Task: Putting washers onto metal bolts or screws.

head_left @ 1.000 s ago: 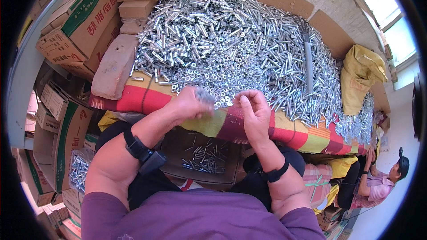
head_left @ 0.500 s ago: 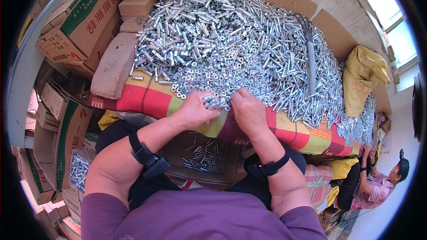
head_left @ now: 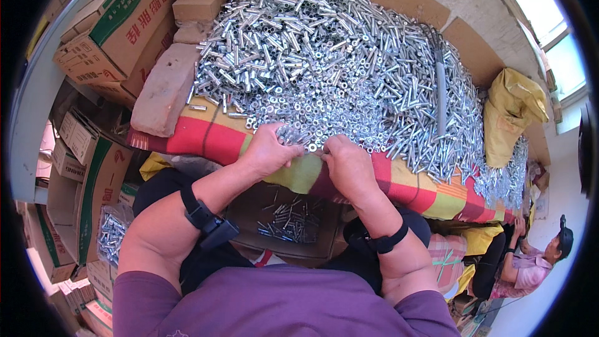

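Observation:
My left hand (head_left: 268, 151) is closed around a handful of small shiny metal fasteners (head_left: 291, 135); their exact kind is hard to make out. Close beside it, my right hand (head_left: 349, 163) has its thumb and fingers pinched together, and what they hold, if anything, is hidden. Both hands are at the near edge of a big heap, just above the checked blanket (head_left: 306, 173). Loose nuts and washers (head_left: 312, 110) lie right in front of my fingers. Metal sleeves (head_left: 274, 40) are piled behind them, and bolts (head_left: 415, 103) spread to the right.
Below my hands, between my knees, a cardboard box (head_left: 240, 228) holds several bolts (head_left: 290, 219). A stone block (head_left: 163, 90) and cartons (head_left: 125, 37) stand left. A grey tube (head_left: 441, 97) lies on the heap. A yellow sack (head_left: 508, 112) and another person (head_left: 527, 262) are at right.
My right hand has shifted slightly down toward me, and my left hand has tilted a little upward. The left hand keeps its handful of fasteners.

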A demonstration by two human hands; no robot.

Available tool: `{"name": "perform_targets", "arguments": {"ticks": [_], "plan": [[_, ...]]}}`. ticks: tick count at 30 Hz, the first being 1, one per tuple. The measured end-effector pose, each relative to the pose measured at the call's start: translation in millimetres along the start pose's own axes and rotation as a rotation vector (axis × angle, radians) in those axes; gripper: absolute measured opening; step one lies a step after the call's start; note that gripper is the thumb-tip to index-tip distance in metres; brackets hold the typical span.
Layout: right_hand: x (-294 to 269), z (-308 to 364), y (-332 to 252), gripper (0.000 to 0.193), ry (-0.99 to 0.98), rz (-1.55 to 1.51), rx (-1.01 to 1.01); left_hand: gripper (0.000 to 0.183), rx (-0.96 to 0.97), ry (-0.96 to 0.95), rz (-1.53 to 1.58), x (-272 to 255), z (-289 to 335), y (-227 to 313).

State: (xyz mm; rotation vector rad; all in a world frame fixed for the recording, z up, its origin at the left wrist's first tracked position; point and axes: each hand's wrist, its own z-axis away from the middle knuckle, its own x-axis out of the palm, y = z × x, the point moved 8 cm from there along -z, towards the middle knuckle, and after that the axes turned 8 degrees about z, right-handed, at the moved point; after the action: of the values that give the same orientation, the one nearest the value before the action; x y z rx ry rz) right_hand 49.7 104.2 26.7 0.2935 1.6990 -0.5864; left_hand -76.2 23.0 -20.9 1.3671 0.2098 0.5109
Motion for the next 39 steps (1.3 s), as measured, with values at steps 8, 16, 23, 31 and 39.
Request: {"name": "perform_targets", "arguments": {"ticks": [8, 16, 23, 31, 39], "plan": [[6, 2, 27, 0.01, -0.059, -0.829, 0.146, 0.014, 0.079, -0.1, -0.084, 15, 2, -2], [45, 10, 17, 0.008, -0.405, -1.701, 0.445, 0.022, 0.414, -0.173, -0.262, 13, 5, 23], [35, -5, 19, 0.008, -0.307, -1.518, 0.37, 0.016, 0.08, -0.222, 0.001, 7, 6, 15], [-4, -17, -1, 0.013, 0.112, -0.048, -0.156, 0.016, -0.035, -0.122, 0.145, 1, 2, -3], [16, -7, 17, 0.01, -0.112, -1.236, 0.25, 0.014, 0.093, -0.103, 0.038, 6, 1, 5]]}}
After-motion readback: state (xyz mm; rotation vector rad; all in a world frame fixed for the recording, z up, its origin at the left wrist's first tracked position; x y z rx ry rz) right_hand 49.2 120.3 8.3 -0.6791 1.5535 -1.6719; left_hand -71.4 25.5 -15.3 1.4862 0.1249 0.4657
